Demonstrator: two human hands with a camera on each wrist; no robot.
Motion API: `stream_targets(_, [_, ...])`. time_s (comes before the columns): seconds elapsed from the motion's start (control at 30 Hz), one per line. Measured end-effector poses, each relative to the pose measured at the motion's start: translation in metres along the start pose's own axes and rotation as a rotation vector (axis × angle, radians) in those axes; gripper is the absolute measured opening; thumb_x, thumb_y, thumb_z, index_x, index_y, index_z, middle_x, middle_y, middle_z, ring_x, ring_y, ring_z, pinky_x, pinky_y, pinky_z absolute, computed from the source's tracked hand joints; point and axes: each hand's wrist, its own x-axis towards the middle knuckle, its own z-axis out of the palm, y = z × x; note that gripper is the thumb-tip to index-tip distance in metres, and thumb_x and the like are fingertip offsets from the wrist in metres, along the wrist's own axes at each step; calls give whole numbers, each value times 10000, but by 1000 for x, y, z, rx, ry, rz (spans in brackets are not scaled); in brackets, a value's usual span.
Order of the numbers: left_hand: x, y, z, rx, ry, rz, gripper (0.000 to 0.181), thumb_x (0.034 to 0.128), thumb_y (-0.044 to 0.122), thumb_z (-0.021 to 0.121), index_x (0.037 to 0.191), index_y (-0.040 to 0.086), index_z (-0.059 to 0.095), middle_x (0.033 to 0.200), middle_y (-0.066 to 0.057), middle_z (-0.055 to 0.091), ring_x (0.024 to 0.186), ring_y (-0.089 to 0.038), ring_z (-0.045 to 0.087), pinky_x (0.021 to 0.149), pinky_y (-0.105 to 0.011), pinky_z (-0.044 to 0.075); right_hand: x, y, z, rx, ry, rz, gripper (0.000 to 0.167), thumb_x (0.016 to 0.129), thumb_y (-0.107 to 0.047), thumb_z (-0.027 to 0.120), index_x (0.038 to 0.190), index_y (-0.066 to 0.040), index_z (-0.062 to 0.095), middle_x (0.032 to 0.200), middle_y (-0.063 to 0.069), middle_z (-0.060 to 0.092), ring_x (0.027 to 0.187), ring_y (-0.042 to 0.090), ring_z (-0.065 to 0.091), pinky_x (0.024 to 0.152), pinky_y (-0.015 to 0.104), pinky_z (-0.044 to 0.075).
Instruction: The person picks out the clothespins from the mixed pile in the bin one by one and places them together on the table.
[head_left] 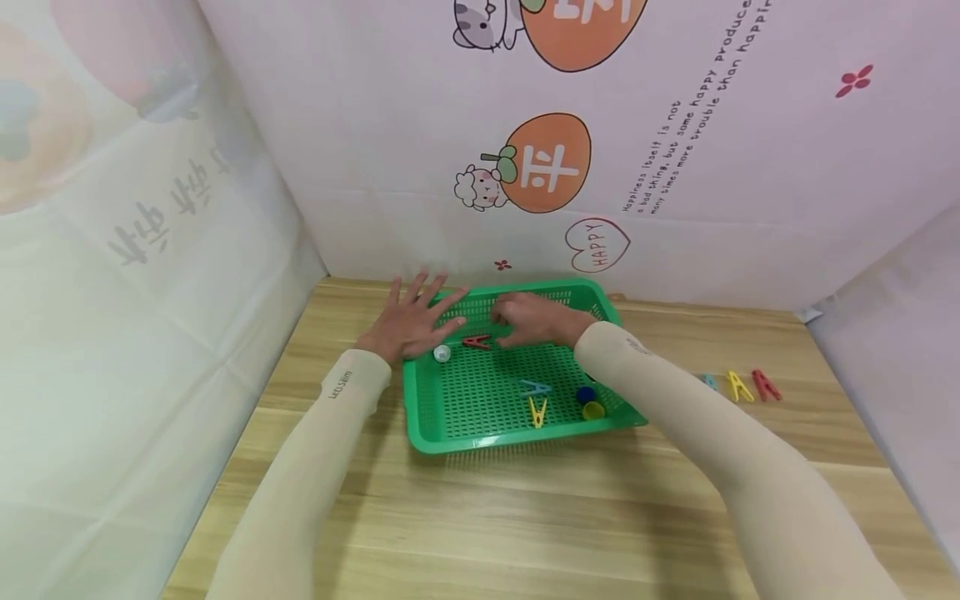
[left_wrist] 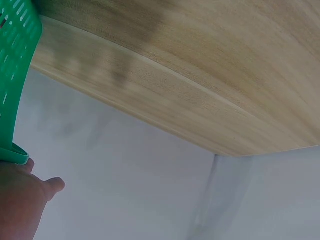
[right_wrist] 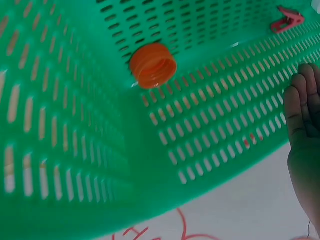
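A green basket (head_left: 480,443) stands at the back of the table. My left hand (head_left: 408,327) lies over its back left corner with the fingers spread. My right hand (head_left: 534,319) reaches into the basket, fingers bent and thumb apart from them, beside a red clothespin (head_left: 476,342); no object shows in its grasp. A white cap (head_left: 442,353) lies near my left hand. Towards the basket's front are a blue clothespin (head_left: 536,388), a yellow clothespin (head_left: 537,412), a dark blue cap (head_left: 586,395) and a yellow cap (head_left: 593,411). In the right wrist view an orange cap (right_wrist: 153,66) lies in a corner.
Right of the basket on the wooden table (head_left: 480,533) lie a second blue clothespin (head_left: 708,382), a second yellow clothespin (head_left: 738,387) and a second red clothespin (head_left: 766,385). A printed white sheet (head_left: 420,225) hangs behind the basket, with pale sheets at both sides.
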Motion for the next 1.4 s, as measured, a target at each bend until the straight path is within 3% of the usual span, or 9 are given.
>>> stream_targets(0.4, [0,7,-7,10,-5,7,715,1111,730,187,1757,432,120,1864,-38,24,1721,-370,-18,1348,-696,-42,12,-5,20,-98,-42,12,415,987,-254,839,1324,-29,752,1357,139,722,1253,303,698,1090,466,591])
stream_targets(0.7, [0,8,-5,2,0,15,711,1120,712,221,1760,411,144,1860,-66,60,1718,-390,-10,1341,-706,-58,15,-10,40,-169,-33,23,311,996,-238,824,1249,-70,756,1250,96,730,1140,240,720,1003,403,626])
stream_targets(0.97, [1,7,-2,-12,-1,9,714,1115,721,233,1758,424,133,1864,-23,2,1724,-351,-46,1345,-695,-66,14,-15,39,-189,-42,12,310,987,-259,841,1219,-72,755,1203,89,726,1075,220,728,943,386,637])
stream_targets(1.4, [-2,3,0,-8,9,3,716,1116,719,235,1758,410,167,1863,-39,39,1721,-369,4,1344,-713,-16,4,-3,20,-97,-18,42,294,971,-266,817,1201,-86,780,1205,59,746,1098,213,719,983,412,628])
